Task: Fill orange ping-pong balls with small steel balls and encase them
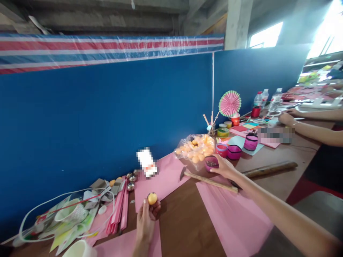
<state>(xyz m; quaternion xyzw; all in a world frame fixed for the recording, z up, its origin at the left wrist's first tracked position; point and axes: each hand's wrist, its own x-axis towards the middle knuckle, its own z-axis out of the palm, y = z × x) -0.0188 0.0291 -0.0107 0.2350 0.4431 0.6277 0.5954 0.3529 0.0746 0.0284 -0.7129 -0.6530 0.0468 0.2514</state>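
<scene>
Low and left of centre, my left hand [146,221] grips a small yellow-orange ball [152,198] between its fingertips, above pink paper [166,182]. A dark edge shows round the ball's upper left side. Farther right, my right hand [224,167] is closed on the rim of a small purple container [211,165] with small dark bits inside. Just behind that container lies a clear plastic bag [197,148] of several similar orange balls. Beneath my right hand, a hammer [210,181] with a wooden handle rests on the brown table [184,221].
Metal bells [131,186] and folded pink paper strips [119,207] lie left, beside a cluttered heap with a white cable [25,217]. Magenta containers [234,152], a wooden stick [270,169] and a paper fan [229,103] are right. Another person's hands [287,118] work farther along.
</scene>
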